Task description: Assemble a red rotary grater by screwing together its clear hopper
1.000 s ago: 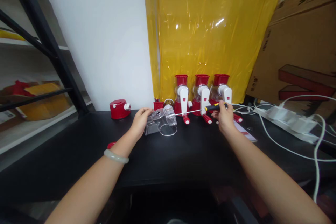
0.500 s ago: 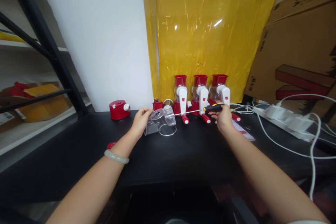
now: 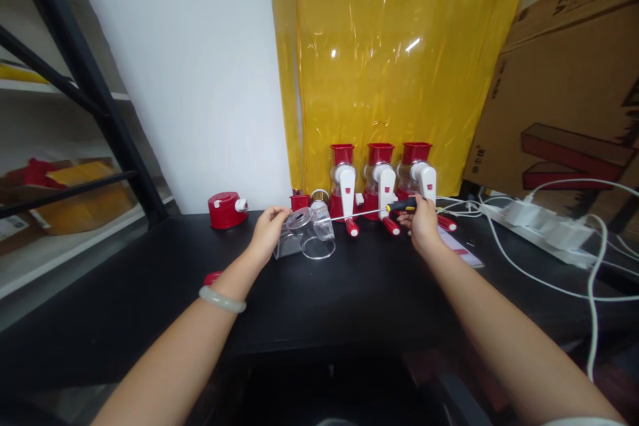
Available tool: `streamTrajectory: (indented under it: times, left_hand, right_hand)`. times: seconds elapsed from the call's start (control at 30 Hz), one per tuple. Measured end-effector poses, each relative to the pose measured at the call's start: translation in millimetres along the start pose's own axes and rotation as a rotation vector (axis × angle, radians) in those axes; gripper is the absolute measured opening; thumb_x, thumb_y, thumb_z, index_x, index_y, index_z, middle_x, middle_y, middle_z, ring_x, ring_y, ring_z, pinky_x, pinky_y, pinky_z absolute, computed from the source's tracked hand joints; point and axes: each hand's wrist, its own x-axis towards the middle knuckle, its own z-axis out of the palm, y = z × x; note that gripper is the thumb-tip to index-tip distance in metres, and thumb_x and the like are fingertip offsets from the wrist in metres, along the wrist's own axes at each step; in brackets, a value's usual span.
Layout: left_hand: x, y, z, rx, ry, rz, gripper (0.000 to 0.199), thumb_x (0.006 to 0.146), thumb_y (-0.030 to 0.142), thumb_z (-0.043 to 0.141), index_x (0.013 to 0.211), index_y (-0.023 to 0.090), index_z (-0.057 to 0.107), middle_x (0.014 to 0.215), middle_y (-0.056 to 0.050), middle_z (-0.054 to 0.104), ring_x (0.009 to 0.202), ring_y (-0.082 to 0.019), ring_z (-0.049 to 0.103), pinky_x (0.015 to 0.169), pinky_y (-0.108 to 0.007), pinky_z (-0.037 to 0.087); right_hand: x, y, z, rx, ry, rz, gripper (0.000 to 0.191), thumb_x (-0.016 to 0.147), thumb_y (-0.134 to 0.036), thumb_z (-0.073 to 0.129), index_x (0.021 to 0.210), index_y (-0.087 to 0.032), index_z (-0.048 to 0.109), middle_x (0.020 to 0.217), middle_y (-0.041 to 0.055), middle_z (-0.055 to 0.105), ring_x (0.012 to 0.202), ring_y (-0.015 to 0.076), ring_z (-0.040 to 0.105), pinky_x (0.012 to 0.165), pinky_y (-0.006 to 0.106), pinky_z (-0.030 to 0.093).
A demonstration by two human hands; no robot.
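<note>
My left hand [image 3: 268, 234] is closed on the left end of a clear plastic grater housing [image 3: 304, 233], which lies on its side on the black table. In my right hand [image 3: 422, 221] is a screwdriver [image 3: 402, 205] with a black and yellow handle, held level. Its long shaft points left, and the tip reaches the right side of the clear housing; whether it meets a screw is too small to tell. Behind the housing stand a small red part [image 3: 299, 202] and a metal grating drum [image 3: 319, 197]. A round red base [image 3: 227, 210] sits left of my left hand.
Three assembled red and white rotary graters [image 3: 382, 180] stand in a row behind the screwdriver. At right are a power strip with white plugs [image 3: 544, 229], loose cables and a flat leaflet [image 3: 459, 247]. A red piece [image 3: 212, 277] lies beside my left forearm. Cardboard boxes [image 3: 564, 93] rise at right.
The screwdriver handle has turned slightly in my right hand, showing less yellow. The housing and my left hand stay in place; the view has shifted a little.
</note>
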Motion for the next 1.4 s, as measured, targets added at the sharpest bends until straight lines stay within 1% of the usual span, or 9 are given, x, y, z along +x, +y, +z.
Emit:
streamTrajectory:
  times: [0.2,0.4,0.57,0.7,0.83,0.97,1.1,1.23,1.4]
  left_hand:
    - [0.2,-0.3,-0.2,0.004,-0.006,-0.004,0.039,0.057,0.047,0.083,0.077,0.017,0.068,0.082,-0.004,0.07,0.08,-0.022,0.063,0.071,-0.031,0.045]
    - [0.1,-0.4,-0.9,0.005,-0.006,-0.011,0.041,0.056,0.048,0.083,0.078,0.017,0.068,0.082,-0.004,0.07,0.078,-0.021,0.062,0.071,-0.031,0.044]
    - [0.5,-0.3,-0.4,0.008,-0.005,-0.015,0.042,0.056,0.049,0.084,0.078,0.017,0.068,0.081,-0.004,0.07,0.076,-0.021,0.062,0.07,-0.031,0.044]
    - [0.9,-0.9,-0.2,0.008,-0.002,-0.01,0.041,0.055,0.049,0.084,0.077,0.017,0.068,0.081,-0.004,0.07,0.077,-0.021,0.062,0.07,-0.031,0.045]
    - [1.0,-0.5,-0.7,0.013,0.01,-0.01,0.04,0.054,0.048,0.084,0.076,0.018,0.068,0.082,-0.005,0.071,0.078,-0.022,0.063,0.071,-0.031,0.045]
    - [1.0,0.2,-0.2,0.007,0.012,-0.001,0.038,0.054,0.047,0.083,0.074,0.018,0.068,0.081,-0.005,0.071,0.081,-0.022,0.064,0.073,-0.031,0.046]
    - [-0.2,1.4,0.2,0.008,0.009,0.0,0.038,0.054,0.047,0.084,0.074,0.019,0.068,0.081,-0.005,0.072,0.081,-0.023,0.064,0.073,-0.032,0.046]
    - [-1.6,2.8,-0.3,0.016,0.004,-0.009,0.039,0.054,0.047,0.084,0.075,0.018,0.068,0.08,-0.005,0.071,0.078,-0.023,0.064,0.07,-0.031,0.046]
    - [-2.8,3.9,-0.3,0.021,0.003,-0.007,0.037,0.055,0.046,0.083,0.075,0.018,0.068,0.082,-0.005,0.072,0.079,-0.023,0.064,0.069,-0.031,0.045]
  right_hand:
    - [2.5,1.0,-2.1,0.027,-0.017,0.037,0.024,0.096,-0.037,0.033,0.1,-0.022,0.051,0.06,-0.0034,0.06,0.04,0.0112,0.058,0.036,0.017,0.04]
    - [5.2,5.1,-2.8,0.044,-0.006,-0.051,0.021,0.09,-0.031,0.041,0.104,-0.021,0.053,0.067,-0.0033,0.062,0.042,0.0103,0.06,0.038,0.017,0.042]
    - [4.1,3.5,-1.5,0.067,0.001,-0.046,0.023,0.091,-0.027,0.043,0.112,-0.022,0.049,0.066,-0.0042,0.061,0.041,0.0108,0.059,0.037,0.017,0.04]
    - [5.4,5.7,-1.8,0.08,-0.003,-0.06,0.023,0.09,-0.038,0.053,0.107,-0.023,0.047,0.064,-0.0071,0.058,0.039,0.0099,0.057,0.036,0.017,0.039]
    - [6.8,9.0,-2.6,0.033,-0.003,-0.118,0.039,0.082,-0.057,0.065,0.094,-0.024,0.048,0.05,-0.0122,0.044,0.034,0.0086,0.047,0.035,0.017,0.035]
    - [6.8,8.6,-3.6,0.013,0.003,-0.124,0.04,0.085,-0.062,0.058,0.089,-0.024,0.046,0.048,-0.011,0.045,0.033,0.0095,0.046,0.035,0.019,0.036]
    - [6.5,7.0,-4.9,0.06,-0.017,-0.05,0.033,0.092,-0.053,0.04,0.092,-0.022,0.051,0.055,-0.0041,0.058,0.039,0.0127,0.056,0.036,0.02,0.04]
    - [5.7,5.7,-4.4,0.111,-0.042,-0.074,0.025,0.088,-0.04,0.042,0.098,-0.021,0.056,0.063,-0.0027,0.062,0.044,0.0138,0.063,0.037,0.019,0.041]
    - [2.8,1.1,-1.2,0.072,-0.018,-0.051,0.021,0.089,-0.03,0.042,0.103,-0.021,0.055,0.066,-0.0041,0.062,0.043,0.0111,0.061,0.036,0.017,0.04]
